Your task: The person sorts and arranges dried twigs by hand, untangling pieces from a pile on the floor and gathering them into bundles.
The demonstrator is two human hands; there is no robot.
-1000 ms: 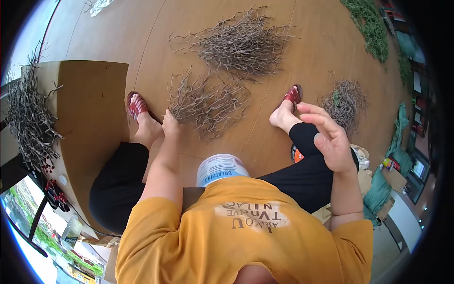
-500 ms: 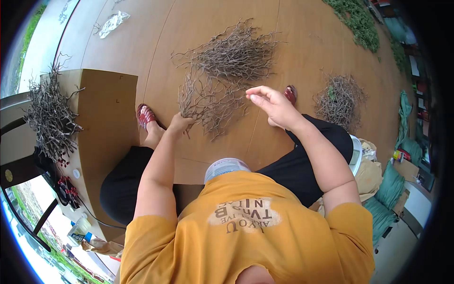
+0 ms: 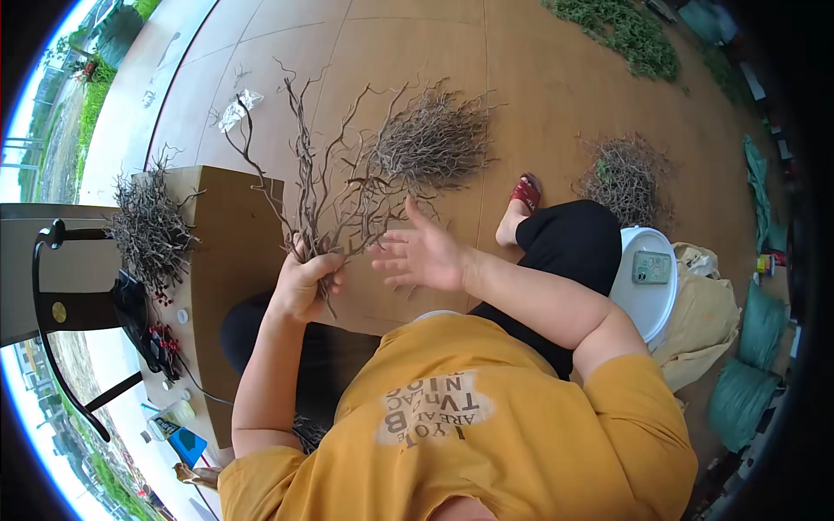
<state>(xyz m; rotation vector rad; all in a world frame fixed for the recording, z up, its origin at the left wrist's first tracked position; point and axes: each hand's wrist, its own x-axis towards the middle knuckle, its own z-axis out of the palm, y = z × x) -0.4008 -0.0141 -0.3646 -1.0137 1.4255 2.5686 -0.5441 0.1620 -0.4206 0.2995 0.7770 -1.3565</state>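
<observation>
My left hand [image 3: 306,282] is closed round the lower ends of a bunch of brown, curly twigs [image 3: 306,174]. The twigs fan upward and outward from the fist. My right hand [image 3: 424,256] is open with its fingers spread, just right of the bunch, and holds nothing. Beyond the bunch, a dense heap of similar twigs [image 3: 434,143] lies on the brown floor, partly hidden by the held stems.
At left, dark twigs [image 3: 152,230] rest on a cardboard box [image 3: 230,252]. Another twig pile [image 3: 627,182] lies at right, near a white lidded bucket [image 3: 632,295] with a phone [image 3: 651,267] on it. Greenery [image 3: 621,35] lies farther off.
My left hand has lifted its twigs from beside the heap, turning them upright toward me. My right hand has moved down and left, its fingers now spread. The view has shifted.
</observation>
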